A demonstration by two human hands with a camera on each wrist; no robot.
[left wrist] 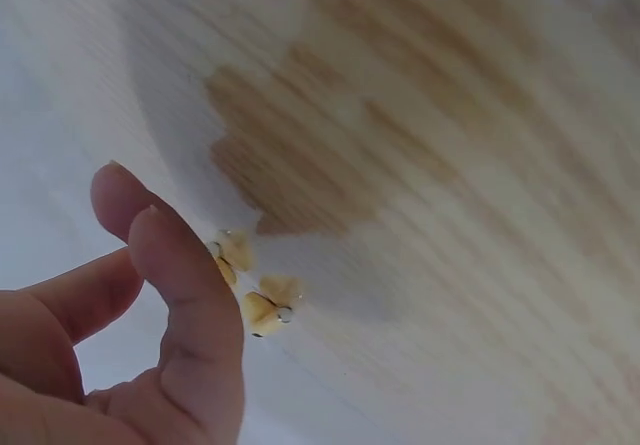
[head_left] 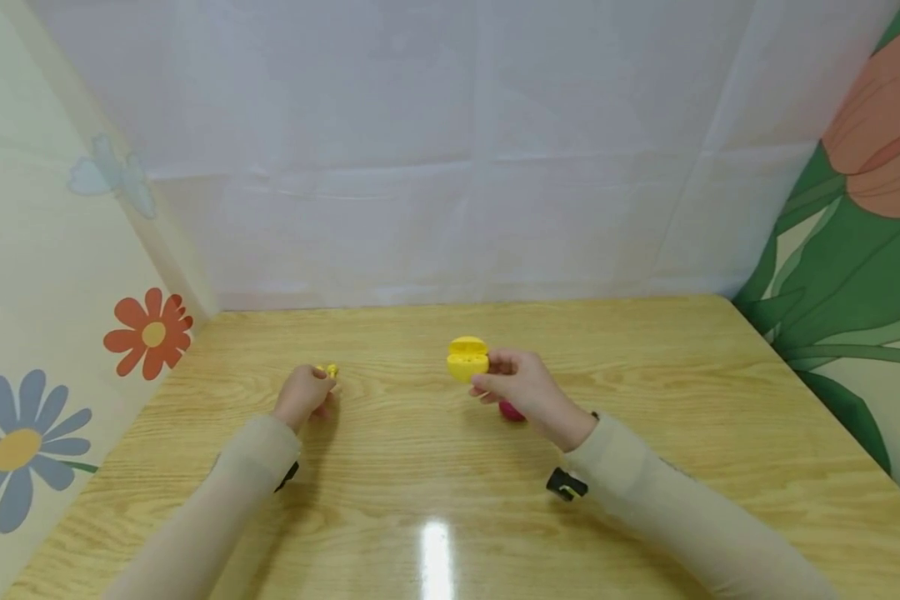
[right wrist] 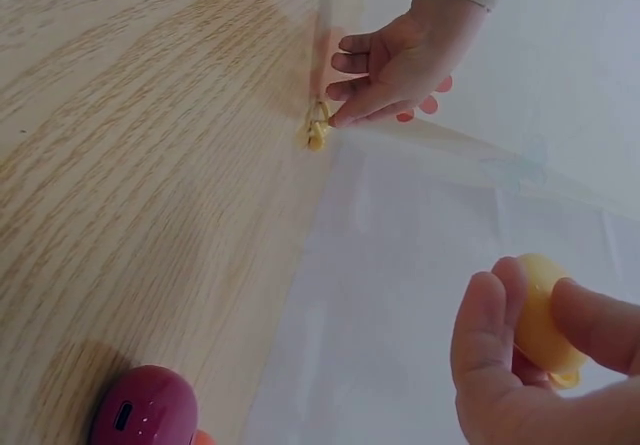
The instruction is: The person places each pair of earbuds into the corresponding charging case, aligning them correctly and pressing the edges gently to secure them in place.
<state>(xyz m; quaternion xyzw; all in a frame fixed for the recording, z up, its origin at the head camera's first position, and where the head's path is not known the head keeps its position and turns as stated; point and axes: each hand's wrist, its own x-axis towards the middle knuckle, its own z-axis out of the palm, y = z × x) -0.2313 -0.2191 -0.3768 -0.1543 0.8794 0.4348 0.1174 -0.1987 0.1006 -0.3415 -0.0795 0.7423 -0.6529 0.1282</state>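
Note:
Between the thumb and fingers of my right hand (head_left: 528, 387) is a yellow earbud case (head_left: 468, 365), held above the table with its lid raised. In the right wrist view the case (right wrist: 543, 315) shows its rounded outside. My left hand (head_left: 305, 393) is low at the table's left side, beside two yellow earbuds (head_left: 332, 370). Its fingers are loosely bent and apart in the right wrist view, one fingertip at or against the earbuds (right wrist: 317, 137). The left wrist view shows the earbuds (left wrist: 266, 310) just past a finger; contact cannot be made out.
A magenta rounded case (right wrist: 150, 410) with a charging port sits on the wooden table (head_left: 397, 467), partly hidden by the right hand in the head view. A white cloth (head_left: 450, 233) hangs along the table's back edge. Flower-patterned panels (head_left: 37, 275) stand at both sides.

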